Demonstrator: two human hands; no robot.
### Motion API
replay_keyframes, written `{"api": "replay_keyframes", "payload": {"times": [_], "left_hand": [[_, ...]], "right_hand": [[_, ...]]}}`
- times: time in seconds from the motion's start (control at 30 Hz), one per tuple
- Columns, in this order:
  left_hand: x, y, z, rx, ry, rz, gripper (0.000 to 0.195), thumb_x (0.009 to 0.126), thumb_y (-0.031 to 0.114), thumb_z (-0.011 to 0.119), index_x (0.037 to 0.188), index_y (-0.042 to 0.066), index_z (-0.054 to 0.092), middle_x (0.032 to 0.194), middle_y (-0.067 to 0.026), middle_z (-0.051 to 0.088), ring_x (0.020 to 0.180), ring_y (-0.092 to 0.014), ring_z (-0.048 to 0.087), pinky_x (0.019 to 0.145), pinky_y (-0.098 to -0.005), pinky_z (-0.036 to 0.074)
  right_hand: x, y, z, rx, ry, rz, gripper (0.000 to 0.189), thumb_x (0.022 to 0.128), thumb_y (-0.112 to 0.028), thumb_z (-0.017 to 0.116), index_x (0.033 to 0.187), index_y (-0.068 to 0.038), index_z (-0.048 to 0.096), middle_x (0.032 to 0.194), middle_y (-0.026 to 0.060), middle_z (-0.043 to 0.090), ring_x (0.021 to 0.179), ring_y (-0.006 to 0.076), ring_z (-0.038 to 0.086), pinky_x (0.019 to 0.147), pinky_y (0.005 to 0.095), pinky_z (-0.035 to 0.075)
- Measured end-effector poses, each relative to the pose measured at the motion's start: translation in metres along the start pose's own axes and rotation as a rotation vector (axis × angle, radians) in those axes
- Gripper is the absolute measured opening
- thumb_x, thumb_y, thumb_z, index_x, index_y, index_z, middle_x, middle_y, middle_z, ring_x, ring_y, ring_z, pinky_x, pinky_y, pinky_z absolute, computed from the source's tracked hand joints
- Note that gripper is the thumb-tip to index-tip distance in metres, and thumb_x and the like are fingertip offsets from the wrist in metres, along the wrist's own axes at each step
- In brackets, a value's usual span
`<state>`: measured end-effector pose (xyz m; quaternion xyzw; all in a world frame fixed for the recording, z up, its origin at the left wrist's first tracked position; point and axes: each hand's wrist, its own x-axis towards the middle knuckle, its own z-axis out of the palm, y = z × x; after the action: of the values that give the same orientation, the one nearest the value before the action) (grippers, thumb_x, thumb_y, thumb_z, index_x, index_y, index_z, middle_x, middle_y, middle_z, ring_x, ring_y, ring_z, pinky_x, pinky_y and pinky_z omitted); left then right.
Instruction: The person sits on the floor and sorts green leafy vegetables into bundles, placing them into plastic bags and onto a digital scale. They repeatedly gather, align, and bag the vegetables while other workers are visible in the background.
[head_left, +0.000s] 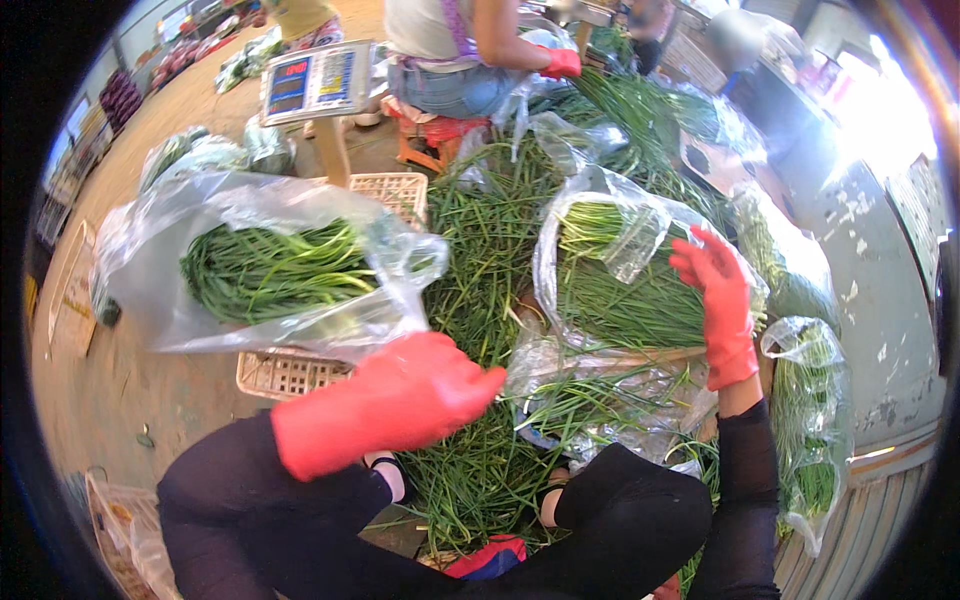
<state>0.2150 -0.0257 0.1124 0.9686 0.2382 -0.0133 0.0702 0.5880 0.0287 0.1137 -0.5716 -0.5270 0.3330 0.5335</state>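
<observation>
My left hand (409, 397), in a red rubber glove, hangs above loose green leaves between my knees, its fingers partly curled. Motion blur hides whether anything is in it. At its far side, a clear plastic bag (157, 315) holds a bundle of garlic chives (277, 270). My right hand (716, 304), gloved the same way, has its fingers apart at the right side of another open clear bag (551, 281). More chives (630, 300) lie inside that bag, pale stem ends toward the upper left. Whether the right fingers touch the bag is unclear.
A digital scale (319, 82) stands on a post behind a plastic crate (292, 373). Loose chive leaves (480, 247) cover the floor between the bags. Filled bags (810, 420) line the right side. Ahead, a person in a red glove (561, 63) sits on an orange stool (427, 146).
</observation>
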Motion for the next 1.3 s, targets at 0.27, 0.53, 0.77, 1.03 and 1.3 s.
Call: {"api": "replay_keyframes", "payload": {"times": [0.27,0.53,0.77,1.03,1.3], "left_hand": [[0.17,-0.004,0.146,-0.368,0.061,-0.28,0.077,0.081,0.039,0.071,0.144,0.008,0.039,0.142,-0.0201,0.045,0.131,-0.035,0.044,0.108,-0.0462,0.037],[0.257,0.008,0.236,-0.264,0.058,-0.46,0.08,0.079,0.048,0.07,0.146,0.016,0.039,0.152,-0.0191,0.032,0.142,-0.044,0.023,0.114,-0.059,0.017],[0.203,0.104,0.283,-0.092,0.099,-0.155,0.06,0.081,0.014,0.058,0.14,0.01,0.046,0.126,-0.0126,0.055,0.111,-0.035,0.055,0.086,-0.0472,0.048],[0.084,0.078,0.237,-0.074,-0.18,-0.04,0.05,0.081,0.009,0.055,0.131,0.014,0.053,0.087,-0.0049,0.06,0.068,-0.025,0.062,0.048,-0.0402,0.049],[0.065,0.024,0.198,-0.488,-0.941,-0.263,0.051,0.08,0.037,0.062,0.125,0.013,0.06,0.1,-0.0195,0.067,0.09,-0.038,0.065,0.079,-0.0478,0.052]], "right_hand": [[-0.081,0.222,-0.039,0.022,-0.018,0.463,0.028,0.092,-0.008,0.061,0.118,0.003,0.06,0.102,0.0112,0.071,0.092,0.018,0.068,0.081,0.0291,0.053],[-0.046,0.27,-0.074,-0.045,0.424,0.094,0.038,0.092,-0.013,0.065,0.126,0.0,0.058,0.111,0.0161,0.068,0.098,0.0211,0.067,0.088,0.0293,0.051],[-0.111,0.317,-0.097,-1.095,0.449,0.186,0.046,0.085,-0.017,0.068,0.124,0.005,0.056,0.124,0.0259,0.06,0.114,0.0409,0.058,0.1,0.0427,0.045],[-0.181,0.24,0.083,-0.198,-0.265,-0.014,0.038,0.078,-0.002,0.055,0.116,-0.001,0.06,0.104,0.0252,0.064,0.098,0.0444,0.059,0.087,0.0471,0.049],[-0.142,0.196,0.056,-0.18,-0.619,0.154,0.059,0.085,-0.026,0.065,0.138,-0.01,0.048,0.11,0.0237,0.063,0.099,0.0396,0.062,0.087,0.0448,0.05]]}}
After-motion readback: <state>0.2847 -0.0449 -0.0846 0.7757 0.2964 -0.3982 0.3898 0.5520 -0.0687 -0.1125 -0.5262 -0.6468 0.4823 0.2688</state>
